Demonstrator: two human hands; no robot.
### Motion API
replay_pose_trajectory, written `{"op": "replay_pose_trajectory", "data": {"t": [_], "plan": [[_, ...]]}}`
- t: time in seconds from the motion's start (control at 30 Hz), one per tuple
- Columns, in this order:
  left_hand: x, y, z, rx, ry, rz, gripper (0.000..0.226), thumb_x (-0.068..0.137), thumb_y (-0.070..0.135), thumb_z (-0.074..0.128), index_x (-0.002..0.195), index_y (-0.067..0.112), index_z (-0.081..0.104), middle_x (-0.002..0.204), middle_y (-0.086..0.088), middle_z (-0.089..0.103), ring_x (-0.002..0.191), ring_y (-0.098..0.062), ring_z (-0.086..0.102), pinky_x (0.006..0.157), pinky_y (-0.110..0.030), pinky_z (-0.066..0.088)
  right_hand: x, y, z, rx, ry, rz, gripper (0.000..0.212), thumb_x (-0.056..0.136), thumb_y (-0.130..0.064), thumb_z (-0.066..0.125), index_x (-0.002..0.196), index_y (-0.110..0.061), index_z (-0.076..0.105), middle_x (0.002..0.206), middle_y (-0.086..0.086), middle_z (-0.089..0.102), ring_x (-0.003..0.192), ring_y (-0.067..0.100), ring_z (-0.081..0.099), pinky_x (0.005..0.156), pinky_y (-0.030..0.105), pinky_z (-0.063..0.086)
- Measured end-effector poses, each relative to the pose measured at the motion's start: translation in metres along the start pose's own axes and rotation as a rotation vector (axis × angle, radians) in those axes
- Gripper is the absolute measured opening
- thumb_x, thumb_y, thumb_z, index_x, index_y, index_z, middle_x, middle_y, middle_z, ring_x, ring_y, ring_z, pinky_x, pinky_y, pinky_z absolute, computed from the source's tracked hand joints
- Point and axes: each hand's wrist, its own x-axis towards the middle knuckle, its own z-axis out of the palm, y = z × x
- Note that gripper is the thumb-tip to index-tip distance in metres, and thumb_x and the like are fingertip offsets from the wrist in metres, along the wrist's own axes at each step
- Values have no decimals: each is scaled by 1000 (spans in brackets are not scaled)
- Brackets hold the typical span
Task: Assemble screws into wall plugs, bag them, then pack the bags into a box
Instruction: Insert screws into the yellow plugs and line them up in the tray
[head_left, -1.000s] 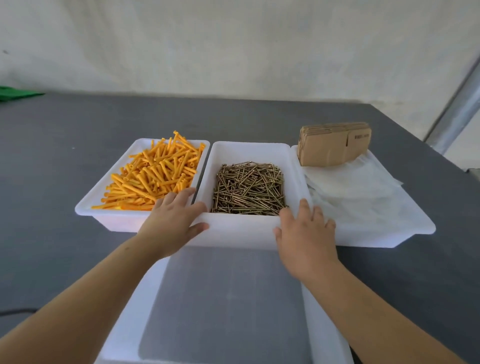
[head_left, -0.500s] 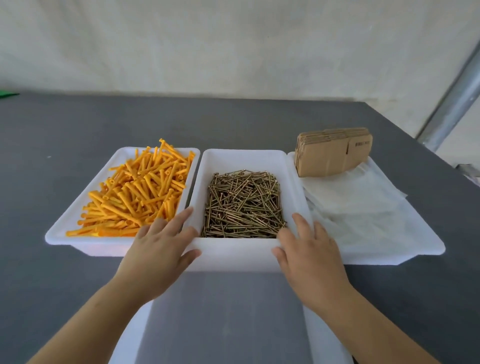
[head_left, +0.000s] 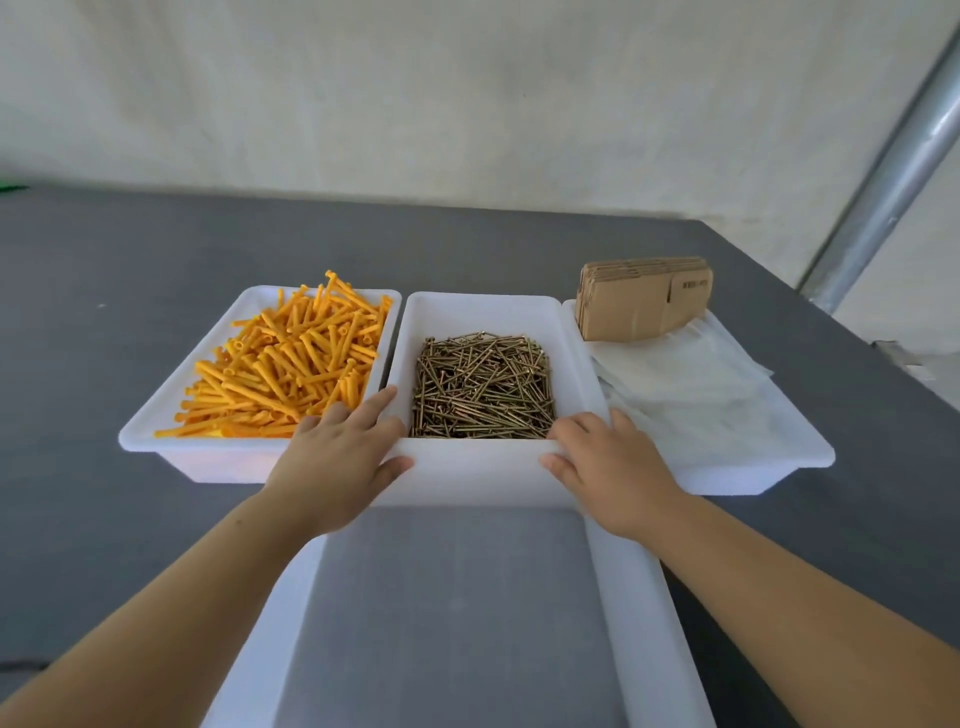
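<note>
Your left hand (head_left: 337, 457) and right hand (head_left: 608, 462) grip the near corners of the screw tray (head_left: 483, 312), fingers apparently hooked over its rim. Orange wall plugs (head_left: 291, 364) lie left of it; plastic bags (head_left: 691, 395) and flat cardboard boxes (head_left: 644, 306) right.

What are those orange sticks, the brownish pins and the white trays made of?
Orange wall plugs: apparently moulded plastic, matte, with hollow ends. Screws: metal, with a dull brass-toned glint, perhaps plated. Middle tray: white, slightly translucent plastic with smooth rounded rims.
</note>
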Motion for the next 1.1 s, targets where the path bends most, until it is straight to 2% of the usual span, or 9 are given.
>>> {"op": "replay_pose_trajectory", "data": {"t": [0.17, 0.57, 0.7, 0.8, 0.87, 0.93, 1.0, 1.03, 1.1], "plan": [[4, -1, -2, 6, -10, 7, 45, 99, 58, 26, 134, 33, 41, 165, 5, 4, 134, -28, 37, 104, -47, 38, 1, -2, -7, 16, -46, 21, 33, 102, -51, 29, 114, -25, 47, 124, -3, 53, 116, 32, 42, 87, 39, 40], [38, -15, 4, -13, 27, 51, 49, 99, 58, 30, 137, 29, 43, 164, 0, 12, 137, -32, 36, 104, -49, 40, 28, -1, -4, 75, -24, 62, 39, 101, -52, 33, 121, -24, 50, 123, -1, 53, 115, 29, 43, 94, 44, 44], [39, -13, 6, -88, -14, -48, 57, 85, 74, 44, 131, 42, 41, 164, -16, -3, 140, -36, 36, 107, -49, 36, 32, 3, 0, 135, -13, 69, 42, 95, -61, 41, 118, -26, 51, 121, -6, 52, 116, 25, 41, 94, 41, 43], [48, -14, -1, -157, -127, -127, 85, 68, 91, 45, 142, 52, 28, 163, -19, -9, 140, -39, 36, 109, -49, 34, 32, 3, 2, 122, 11, 64, 43, 94, -61, 40, 119, -28, 50, 125, -8, 51, 118, 24, 41, 95, 40, 43], [53, -14, -5, -170, -156, -151, 90, 65, 94, 43, 144, 52, 29, 164, -16, -6, 142, -38, 33, 110, -51, 34, 32, 4, 3, 98, 21, 53, 45, 95, -61, 39, 123, -28, 50, 138, -6, 44, 126, 26, 40, 99, 40, 41], [54, -13, -5, -152, -142, -169, 87, 65, 94, 42, 141, 52, 36, 164, -14, -1, 143, -36, 33, 110, -52, 33, 34, 4, 2, 89, 28, 57, 46, 95, -61, 41, 126, -28, 51, 159, 1, 21, 138, 29, 32, 106, 41, 38], [55, -10, -4, -144, -128, -186, 87, 64, 95, 41, 140, 51, 38, 165, -13, 2, 144, -35, 30, 111, -53, 31, 35, 4, 1, 119, 34, 77, 47, 94, -64, 40, 123, -30, 52, 165, 4, -3, 144, 30, 26, 108, 42, 38], [55, -9, -4, -155, -127, -198, 89, 64, 95, 40, 140, 50, 37, 165, -12, 2, 145, -35, 28, 112, -53, 30, 35, 3, 0, 151, 29, 94, 50, 92, -69, 35, 122, -32, 52, 165, 5, -8, 145, 30, 24, 108, 42, 37], [55, -8, -7, -213, -122, -224, 95, 62, 99, 34, 142, 49, 37, 165, -7, 4, 147, -35, 23, 112, -56, 29, 33, -1, -1, 265, 15, 152, 67, 85, -78, 20, 129, -35, 48, 165, 8, -4, 146, 29, 24, 112, 44, 34]]}}
